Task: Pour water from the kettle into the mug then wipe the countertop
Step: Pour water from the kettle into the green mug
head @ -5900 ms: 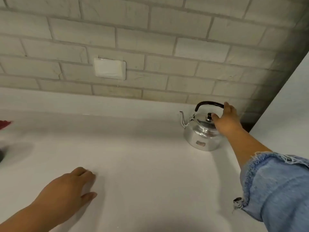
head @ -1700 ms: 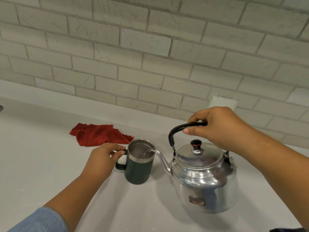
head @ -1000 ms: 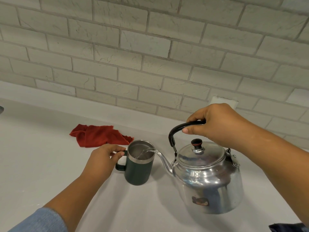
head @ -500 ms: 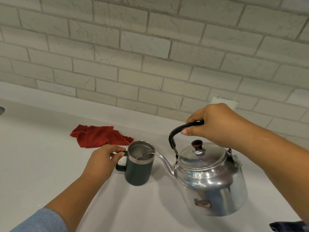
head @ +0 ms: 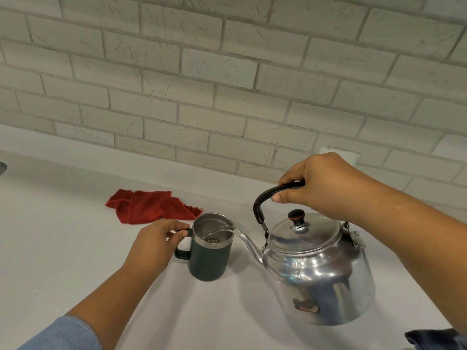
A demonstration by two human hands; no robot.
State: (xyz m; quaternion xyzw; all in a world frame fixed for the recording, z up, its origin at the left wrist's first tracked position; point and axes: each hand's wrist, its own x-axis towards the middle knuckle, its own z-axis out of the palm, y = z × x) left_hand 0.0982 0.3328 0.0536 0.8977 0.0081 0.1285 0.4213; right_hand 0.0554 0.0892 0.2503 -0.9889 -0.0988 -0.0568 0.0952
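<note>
A shiny metal kettle (head: 318,269) hangs tilted to the left above the white countertop (head: 63,248). My right hand (head: 321,185) grips its black handle from above. A thin stream of water runs from the spout over the rim of a dark green mug (head: 211,251) with a steel interior, which stands upright on the counter. My left hand (head: 154,246) holds the mug by its handle on the left side. A crumpled red cloth (head: 149,205) lies on the counter behind the mug.
A white brick wall (head: 227,84) rises behind the counter, with a white outlet plate (head: 338,154) partly hidden by my right hand. A dark object (head: 2,168) peeks in at the far left edge. Dark fabric (head: 432,339) shows at the bottom right corner.
The kettle was carried from the far right corner to the mug. Over the last second it has tipped a little further, and water keeps running into the mug. My left hand stays on the mug handle.
</note>
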